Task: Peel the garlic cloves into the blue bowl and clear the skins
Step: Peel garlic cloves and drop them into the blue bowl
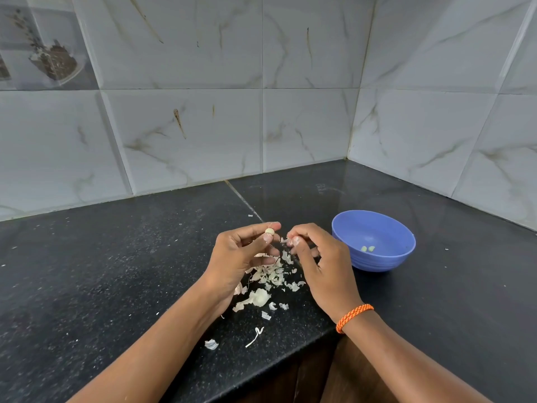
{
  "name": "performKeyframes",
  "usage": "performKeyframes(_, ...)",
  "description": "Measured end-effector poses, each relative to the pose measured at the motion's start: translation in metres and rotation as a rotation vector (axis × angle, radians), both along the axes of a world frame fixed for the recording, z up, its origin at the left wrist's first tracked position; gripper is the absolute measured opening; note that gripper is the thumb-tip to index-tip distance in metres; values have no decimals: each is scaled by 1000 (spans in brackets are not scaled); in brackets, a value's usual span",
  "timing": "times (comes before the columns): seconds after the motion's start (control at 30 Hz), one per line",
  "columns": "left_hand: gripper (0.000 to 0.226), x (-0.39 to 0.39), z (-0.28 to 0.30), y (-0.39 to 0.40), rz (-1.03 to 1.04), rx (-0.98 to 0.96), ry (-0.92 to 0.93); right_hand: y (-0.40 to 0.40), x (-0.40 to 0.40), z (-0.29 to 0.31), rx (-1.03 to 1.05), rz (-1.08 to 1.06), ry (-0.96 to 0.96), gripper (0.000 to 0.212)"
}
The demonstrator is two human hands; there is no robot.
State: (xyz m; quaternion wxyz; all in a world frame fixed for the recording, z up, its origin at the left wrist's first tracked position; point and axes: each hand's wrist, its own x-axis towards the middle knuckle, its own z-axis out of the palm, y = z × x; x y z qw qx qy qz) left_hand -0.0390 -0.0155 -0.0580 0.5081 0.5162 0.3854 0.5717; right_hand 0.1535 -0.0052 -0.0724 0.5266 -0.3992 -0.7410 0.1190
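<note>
Left hand (241, 254) pinches a garlic clove (269, 231) between thumb and forefinger, above the black surface (116, 271). Right hand (322, 263) fingers (296, 239) pinch a scrap of skin (286, 241) just beside it. Loose skins (267, 274) lie heaped below the hands. Blue bowl (377, 257) stands to the right, two peeled cloves (367, 248) inside. Orange band (353, 317) on the right wrist.
</note>
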Motion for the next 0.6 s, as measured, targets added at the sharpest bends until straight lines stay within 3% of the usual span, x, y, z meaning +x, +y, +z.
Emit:
performKeyframes(0.37, 15, 3, -1, 4, 160, 94, 122, 5, 0, -4, -8, -6, -72, 16)
performKeyframes(0.6, 12, 0, -4, 4, 155, 68, 91, 3, 0, -3, -56, -57, -11, 22)
